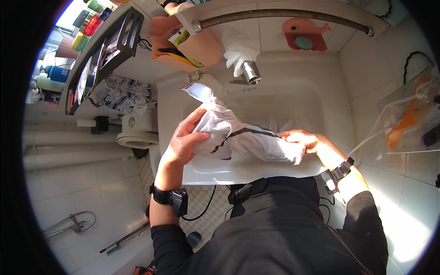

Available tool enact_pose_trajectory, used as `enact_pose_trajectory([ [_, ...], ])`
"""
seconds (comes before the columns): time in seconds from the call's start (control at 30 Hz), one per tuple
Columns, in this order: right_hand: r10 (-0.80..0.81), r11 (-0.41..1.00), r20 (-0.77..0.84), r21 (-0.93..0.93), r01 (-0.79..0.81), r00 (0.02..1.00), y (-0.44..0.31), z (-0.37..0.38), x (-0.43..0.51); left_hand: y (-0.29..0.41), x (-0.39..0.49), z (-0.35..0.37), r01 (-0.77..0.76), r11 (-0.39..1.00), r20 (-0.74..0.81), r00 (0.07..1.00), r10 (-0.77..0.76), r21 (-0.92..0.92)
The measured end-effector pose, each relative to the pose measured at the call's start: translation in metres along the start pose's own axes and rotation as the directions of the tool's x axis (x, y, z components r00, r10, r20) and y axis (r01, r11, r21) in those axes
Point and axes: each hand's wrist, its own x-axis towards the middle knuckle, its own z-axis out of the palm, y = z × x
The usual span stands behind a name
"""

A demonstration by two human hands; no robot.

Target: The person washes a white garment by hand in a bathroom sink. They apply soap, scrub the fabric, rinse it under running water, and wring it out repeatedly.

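A white cloth garment with dark trim is stretched between my hands above a white sink basin. My left hand grips its left part, with the thumb in front and a twisted end sticking up beyond the fingers. At the garment's right end, my right hand pinches the dark-edged border. The cloth hangs in folds over the near side of the basin. Behind it, a chrome faucet with white crumpled material around its base points down into the basin.
A metal rail runs above the basin. A pink whale-shaped soap dish and a pink holder are on the back wall. To the left stand a toilet and a shelf with bottles. An orange item hangs at right.
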Motion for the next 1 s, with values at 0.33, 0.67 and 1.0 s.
enact_pose_trajectory([
  [0.33, -0.167, 0.848, 0.178, -0.475, 0.233, 0.97, -0.006, 0.044, 0.051, 0.009, -0.004, 0.005, 0.046, 0.999, 0.064, 0.997, -0.045, -0.006],
  [0.67, -0.443, 0.77, -0.063, -0.538, 0.344, 0.894, -0.055, 0.078, 0.025, 0.024, -0.017, -0.001, -0.017, 0.999, -0.024, 1.0, 0.018, 0.041],
  [1.0, -0.809, 0.385, -0.174, -0.878, 0.283, 0.561, -0.082, 0.088, -0.036, 0.029, -0.027, -0.008, -0.035, 0.999, -0.092, 0.995, 0.035, 0.004],
])
